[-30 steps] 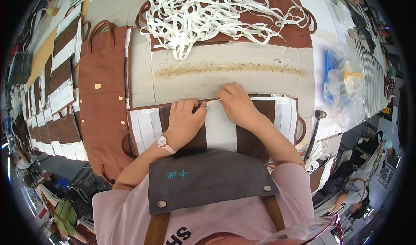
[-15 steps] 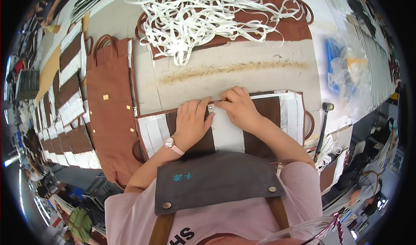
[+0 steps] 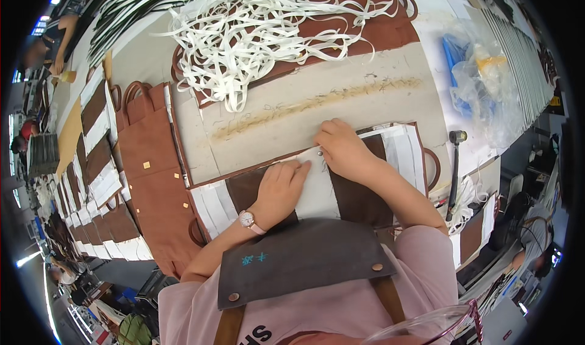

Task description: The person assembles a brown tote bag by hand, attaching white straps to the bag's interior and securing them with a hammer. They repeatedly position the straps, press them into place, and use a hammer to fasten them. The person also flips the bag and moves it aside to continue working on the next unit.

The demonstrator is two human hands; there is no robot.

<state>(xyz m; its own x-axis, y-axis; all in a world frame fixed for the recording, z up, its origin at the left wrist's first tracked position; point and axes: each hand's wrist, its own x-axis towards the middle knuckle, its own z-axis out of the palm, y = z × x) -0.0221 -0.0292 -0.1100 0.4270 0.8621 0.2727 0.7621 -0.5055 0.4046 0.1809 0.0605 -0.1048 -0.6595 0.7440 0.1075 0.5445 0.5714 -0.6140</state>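
Note:
A flat brown-and-white bag piece (image 3: 318, 189) lies in front of me, its inside of white and dark brown panels facing up. My left hand (image 3: 282, 189) rests on it, fingers laid along the surface and the index finger pointing to the upper edge. At that far edge my right hand (image 3: 342, 149) has its fingers curled over and pinches the border. A small round metal snap (image 3: 320, 153) shows just beside the right fingertips. The part of the edge under those fingers is hidden.
A heap of white tape (image 3: 237, 46) covers brown bag pieces at the far side. Stacked brown bags (image 3: 149, 189) with handles lie on the left. To the right are a black hammer (image 3: 454, 168), white cord (image 3: 466, 202) and clear plastic bags (image 3: 484, 83).
My left hand has come off the far edge and slid nearer to me on the panel. The right hand still grips the edge by the snap. The whole view has tilted a little.

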